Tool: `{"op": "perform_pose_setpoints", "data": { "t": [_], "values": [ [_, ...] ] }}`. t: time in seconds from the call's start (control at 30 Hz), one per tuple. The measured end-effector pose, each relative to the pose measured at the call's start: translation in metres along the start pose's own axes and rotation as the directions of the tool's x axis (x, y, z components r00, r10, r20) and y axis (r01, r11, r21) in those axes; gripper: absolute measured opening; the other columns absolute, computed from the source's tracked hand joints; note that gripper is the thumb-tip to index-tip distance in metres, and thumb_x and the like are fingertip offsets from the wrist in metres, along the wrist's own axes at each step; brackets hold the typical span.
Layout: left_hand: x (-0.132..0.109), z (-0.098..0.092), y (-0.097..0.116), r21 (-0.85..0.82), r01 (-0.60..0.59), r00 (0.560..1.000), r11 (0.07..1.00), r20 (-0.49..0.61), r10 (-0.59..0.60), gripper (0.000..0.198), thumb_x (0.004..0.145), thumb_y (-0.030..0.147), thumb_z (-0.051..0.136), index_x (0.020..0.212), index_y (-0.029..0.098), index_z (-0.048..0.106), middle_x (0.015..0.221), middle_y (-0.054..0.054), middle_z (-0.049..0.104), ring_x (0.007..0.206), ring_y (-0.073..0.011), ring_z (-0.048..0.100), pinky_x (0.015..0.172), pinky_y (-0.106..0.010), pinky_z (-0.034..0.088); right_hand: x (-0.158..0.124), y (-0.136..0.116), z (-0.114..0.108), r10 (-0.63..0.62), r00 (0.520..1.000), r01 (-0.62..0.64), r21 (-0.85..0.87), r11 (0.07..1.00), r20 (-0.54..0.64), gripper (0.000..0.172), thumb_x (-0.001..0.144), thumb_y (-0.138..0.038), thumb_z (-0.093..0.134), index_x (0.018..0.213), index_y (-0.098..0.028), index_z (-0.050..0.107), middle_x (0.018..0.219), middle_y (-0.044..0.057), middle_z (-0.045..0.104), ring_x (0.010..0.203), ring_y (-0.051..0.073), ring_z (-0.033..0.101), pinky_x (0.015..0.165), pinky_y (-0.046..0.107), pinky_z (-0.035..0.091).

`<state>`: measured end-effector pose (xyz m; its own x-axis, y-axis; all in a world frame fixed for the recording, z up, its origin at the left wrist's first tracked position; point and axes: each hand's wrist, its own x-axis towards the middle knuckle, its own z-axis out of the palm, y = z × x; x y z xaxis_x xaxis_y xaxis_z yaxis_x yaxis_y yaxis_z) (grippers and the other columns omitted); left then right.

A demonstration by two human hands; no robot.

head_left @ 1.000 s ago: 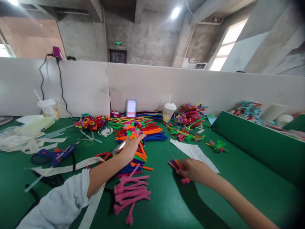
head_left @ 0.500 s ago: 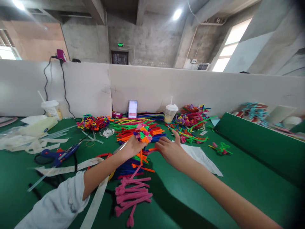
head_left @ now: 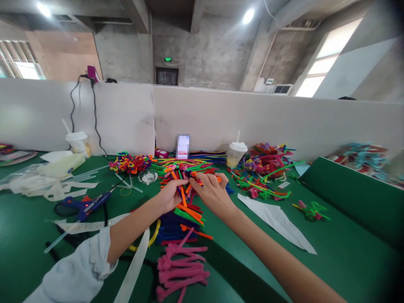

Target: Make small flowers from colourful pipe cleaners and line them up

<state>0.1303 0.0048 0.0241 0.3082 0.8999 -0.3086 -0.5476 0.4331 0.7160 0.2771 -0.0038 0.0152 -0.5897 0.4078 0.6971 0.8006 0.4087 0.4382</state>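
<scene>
Pinched in my left hand [head_left: 170, 195] is a small bunch of pipe cleaner flowers [head_left: 182, 173], partly covered by the fingers, with orange stems [head_left: 183, 196] hanging below. My right hand [head_left: 213, 191] meets it from the right, fingers curled and fingertips pressed against the bunch. Bits of an orange pipe cleaner [head_left: 219, 179] show at the right fingers; the exact grip is hidden. Beneath the hands lie loose pipe cleaners [head_left: 189, 214] in orange, green, blue and red. Nearer to me is a row of pink bent pipe cleaner pieces [head_left: 184, 265].
A blue glue gun [head_left: 86, 206] lies left beside a white paper strip [head_left: 134, 261]. Lidded cups stand at left [head_left: 78, 143] and right [head_left: 236, 155], with a phone [head_left: 183, 146] between. White paper [head_left: 277, 221] and a green-pink pipe cleaner flower [head_left: 312, 210] lie right, near a green box [head_left: 353, 189].
My right hand has moved left to the bunch, and its raised index finger has come down. My left hand has turned and drawn slightly left; the view has shifted a little.
</scene>
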Motion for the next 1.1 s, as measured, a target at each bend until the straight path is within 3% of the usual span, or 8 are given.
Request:
{"op": "perform_pose_setpoints", "data": {
  "t": [0.13, 0.23, 0.33, 0.43, 0.57, 0.73, 0.9, 1.1],
  "values": [
    [0.015, -0.001, -0.003, 0.003, -0.087, 0.996, 0.996, -0.028, 0.087, 0.007, 0.069, 0.006, 0.054, 0.069, 0.01, 0.059, 0.053, -0.001, 0.06, 0.046, -0.0103, 0.057, 0.05, -0.021, 0.048, 0.009, 0.002, 0.008, 0.117, 0.993, -0.117, 0.049, 0.992, 0.003, 0.018, 0.083, -0.02, 0.048, 0.1, -0.021, 0.054, 0.089, 0.007, 0.058, 0.079, 0.019, 0.043, 0.078, 0.039, 0.024],
    [0.03, 0.0, -0.002, 0.03, -0.212, 0.974, 0.977, -0.072, 0.214, 0.011, 0.061, 0.006, 0.06, 0.071, 0.011, 0.06, 0.058, -0.001, 0.063, 0.052, -0.0127, 0.059, 0.053, -0.024, 0.05, 0.017, 0.002, 0.011, 0.285, 0.953, -0.301, 0.231, 0.925, 0.099, 0.012, 0.083, -0.022, 0.047, 0.093, -0.018, 0.054, 0.086, 0.007, 0.058, 0.08, 0.02, 0.046, 0.075, 0.036, 0.028],
    [0.047, 0.001, 0.007, 0.087, -0.316, 0.935, 0.945, -0.138, 0.326, 0.014, 0.054, 0.007, 0.063, 0.066, 0.013, 0.058, 0.053, 0.001, 0.061, 0.048, -0.013, 0.058, 0.051, -0.024, 0.048, 0.025, 0.0, 0.016, 0.348, 0.875, -0.483, 0.565, 0.669, 0.336, 0.015, 0.086, -0.025, 0.038, 0.082, -0.017, 0.051, 0.078, 0.003, 0.057, 0.071, 0.016, 0.048, 0.065, 0.027, 0.033],
    [0.063, 0.002, 0.016, 0.205, -0.406, 0.874, 0.891, -0.197, 0.443, 0.01, 0.053, 0.013, 0.063, 0.059, 0.013, 0.056, 0.048, 0.001, 0.059, 0.047, -0.0133, 0.057, 0.048, -0.024, 0.046, 0.031, 0.0, 0.026, 0.249, 0.778, -0.626, 0.68, 0.381, 0.577, 0.027, 0.087, -0.034, 0.035, 0.067, -0.018, 0.046, 0.06, -0.002, 0.049, 0.054, 0.011, 0.043, 0.051, 0.022, 0.03],
    [0.082, 0.004, 0.023, 0.311, -0.484, 0.792, 0.818, -0.241, 0.561, 0.01, 0.052, 0.017, 0.064, 0.053, 0.013, 0.055, 0.046, 0.001, 0.057, 0.043, -0.0114, 0.054, 0.044, -0.021, 0.042, 0.038, 0.005, 0.045, 0.223, 0.724, -0.69, 0.685, 0.235, 0.653, 0.031, 0.084, -0.031, 0.034, 0.056, -0.018, 0.041, 0.052, -0.004, 0.04, 0.05, 0.01, 0.038, 0.049, 0.021, 0.027],
    [0.1, 0.005, 0.036, 0.249, -0.483, 0.801, 0.839, -0.262, 0.539, 0.012, 0.051, 0.019, 0.063, 0.057, 0.013, 0.055, 0.048, 0.002, 0.056, 0.042, -0.0107, 0.052, 0.039, -0.02, 0.04, 0.036, 0.011, 0.056, 0.211, 0.722, -0.689, 0.711, 0.142, 0.659, 0.03, 0.082, -0.031, 0.035, 0.056, -0.018, 0.041, 0.052, -0.004, 0.038, 0.051, 0.01, 0.037, 0.049, 0.021, 0.027],
    [0.118, -0.006, 0.059, 0.305, -0.481, 0.77, 0.822, -0.301, 0.563, 0.017, 0.049, 0.018, 0.064, 0.063, 0.015, 0.055, 0.05, 0.005, 0.055, 0.041, -0.0072, 0.049, 0.037, -0.017, 0.037, 0.014, 0.02, 0.058, 0.252, 0.701, -0.705, 0.702, 0.103, 0.667, 0.032, 0.082, -0.035, 0.036, 0.055, -0.019, 0.04, 0.051, -0.004, 0.036, 0.049, 0.01, 0.035, 0.048, 0.022, 0.026],
    [0.135, -0.022, 0.076, 0.424, -0.408, 0.848, 0.808, -0.152, 0.508, 0.014, 0.051, 0.017, 0.063, 0.062, 0.013, 0.055, 0.046, 0.003, 0.054, 0.036, -0.0096, 0.048, 0.034, -0.02, 0.037, -0.012, 0.031, 0.065, 0.236, 0.657, -0.724, 0.687, -0.067, 0.716, 0.035, 0.082, -0.043, 0.037, 0.06, -0.018, 0.048, 0.05, -0.004, 0.038, 0.046, 0.01, 0.035, 0.046, 0.023, 0.027]
  ]
}}
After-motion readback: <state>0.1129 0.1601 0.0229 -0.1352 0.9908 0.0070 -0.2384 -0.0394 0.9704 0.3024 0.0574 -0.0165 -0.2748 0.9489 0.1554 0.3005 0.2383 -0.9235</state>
